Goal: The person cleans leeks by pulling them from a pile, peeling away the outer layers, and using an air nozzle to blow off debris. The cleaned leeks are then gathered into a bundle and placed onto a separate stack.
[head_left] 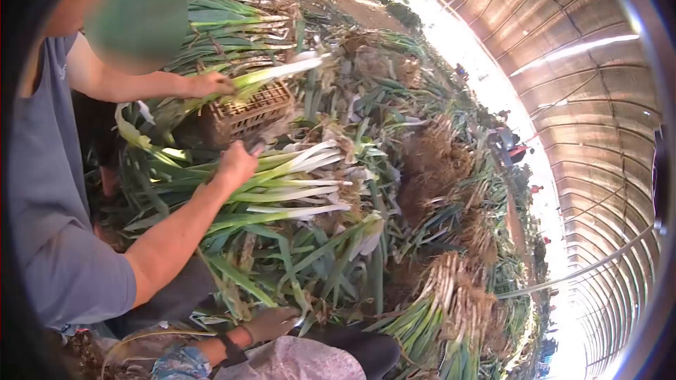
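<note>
My left hand (271,324), in a brown glove with a dark band at the wrist, is low in the view beside leek leaves. Its fingers look curled, with a small pale bit at their tips; what they hold is too small to name. My right hand is out of view. Just above my left hand lie loose green leek leaves (243,281). To its right, a bundle of leeks (422,309) shows pale stems and brown roots. My patterned lap (292,362) fills the bottom edge, with a dark knee or boot (366,348) beside it.
A co-worker in a grey shirt (63,190) sits at left, one hand on a leek (282,72), the other holding a dark tool over a leek pile (303,183). A brown plastic crate (257,109) stands between those hands. Leeks stretch back under a curved roof (584,98), with distant people.
</note>
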Demonstrator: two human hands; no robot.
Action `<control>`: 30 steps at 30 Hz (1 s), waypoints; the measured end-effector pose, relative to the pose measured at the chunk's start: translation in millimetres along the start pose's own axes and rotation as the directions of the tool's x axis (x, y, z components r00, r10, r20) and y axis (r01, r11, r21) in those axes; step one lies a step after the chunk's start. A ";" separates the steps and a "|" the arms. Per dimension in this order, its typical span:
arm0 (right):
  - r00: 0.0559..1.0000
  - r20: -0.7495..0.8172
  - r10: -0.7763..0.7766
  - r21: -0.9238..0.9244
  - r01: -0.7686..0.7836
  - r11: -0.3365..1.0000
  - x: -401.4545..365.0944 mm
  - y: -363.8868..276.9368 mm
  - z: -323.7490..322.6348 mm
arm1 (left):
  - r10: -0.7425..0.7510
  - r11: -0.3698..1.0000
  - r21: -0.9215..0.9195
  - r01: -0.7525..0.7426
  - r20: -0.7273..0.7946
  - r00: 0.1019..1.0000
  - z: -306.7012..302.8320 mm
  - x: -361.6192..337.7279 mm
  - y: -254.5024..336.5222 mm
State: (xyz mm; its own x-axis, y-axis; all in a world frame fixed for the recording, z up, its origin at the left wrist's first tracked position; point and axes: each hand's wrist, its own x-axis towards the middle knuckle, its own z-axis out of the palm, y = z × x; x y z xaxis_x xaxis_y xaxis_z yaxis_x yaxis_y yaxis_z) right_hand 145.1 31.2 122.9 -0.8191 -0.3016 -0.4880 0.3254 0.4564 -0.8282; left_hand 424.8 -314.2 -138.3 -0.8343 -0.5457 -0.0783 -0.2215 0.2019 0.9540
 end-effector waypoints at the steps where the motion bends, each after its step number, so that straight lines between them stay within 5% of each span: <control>1: 0.992 0.125 0.005 0.130 -0.022 0.991 -8.8 -5.3 19.4 | 0.036 0.999 -0.036 -0.037 -0.039 0.999 -8.3 5.3 23.0; 5: 0.963 0.110 -0.245 -0.294 0.267 0.918 -44.3 -16.5 82.9 | 0.228 0.959 -0.153 -0.237 -0.073 0.971 -20.7 35.1 139.6; 7: 0.943 0.033 -0.330 -0.488 0.304 0.818 -83.0 -16.7 89.6 | 0.291 0.832 -0.512 -0.213 0.076 0.954 14.2 45.1 188.2; 8: 0.988 -0.015 -0.154 -0.105 0.152 0.983 -80.1 -13.0 84.6 | 0.280 0.788 -0.609 -0.089 0.226 0.933 34.1 49.9 211.5; 9: 1.000 -0.008 0.009 0.313 -0.006 0.950 -75.5 -11.4 80.9 | 0.271 0.738 -0.671 0.066 0.385 0.882 53.5 52.1 231.6; 11: 0.993 -0.110 -0.039 0.211 0.062 0.975 -98.4 -4.0 77.4 | 0.385 0.578 -0.764 0.286 0.565 0.730 100.7 52.9 258.0; 16: 0.984 -0.173 0.027 0.179 0.004 0.984 -153.4 50.2 42.4 | 0.175 0.514 -0.518 0.684 0.844 0.507 198.8 12.1 298.2; 19: 0.820 -0.300 -0.488 -0.465 0.322 0.825 -157.8 104.1 -13.7 | 0.131 0.538 -0.419 0.732 0.899 0.418 246.0 -15.0 293.6; 20: 0.821 -0.397 -0.410 -0.436 0.224 0.871 -165.1 86.6 -22.0 | 0.115 0.573 -0.383 0.724 0.913 0.392 258.2 -23.6 291.1; 22: 0.934 -0.240 -0.263 0.144 0.302 0.942 -149.2 86.1 -38.6 | 0.104 0.617 -0.274 0.737 0.957 0.270 262.0 -34.9 302.6; 23: 0.961 -0.138 -0.240 0.426 0.276 0.862 -143.0 92.9 -47.8 | 0.174 0.702 -0.321 0.636 0.943 0.284 271.6 -42.0 299.7; 24: 0.984 0.036 -0.174 0.409 0.145 0.901 -137.8 102.9 -55.8 | 0.252 0.768 -0.373 0.521 0.923 0.290 284.6 -49.6 292.9; 27: 0.990 0.064 -0.128 0.531 0.075 0.844 -124.1 117.3 -69.0 | 0.272 0.845 -0.327 0.424 0.944 0.186 316.8 -39.1 270.5; 30: 0.941 0.278 -0.195 0.538 0.015 0.843 -90.6 148.2 -81.7 | 0.055 0.857 -0.101 0.506 0.993 0.105 311.7 -32.3 280.7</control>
State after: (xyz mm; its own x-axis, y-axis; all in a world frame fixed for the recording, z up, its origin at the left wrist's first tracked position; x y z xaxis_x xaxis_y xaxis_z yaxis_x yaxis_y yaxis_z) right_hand 228.9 194.6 66.9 -0.7023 -0.6053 -0.3746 0.5161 -0.0705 -0.8536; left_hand 232.2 13.7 41.9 -0.6013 0.7611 -0.2433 -0.5608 -0.1850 0.8070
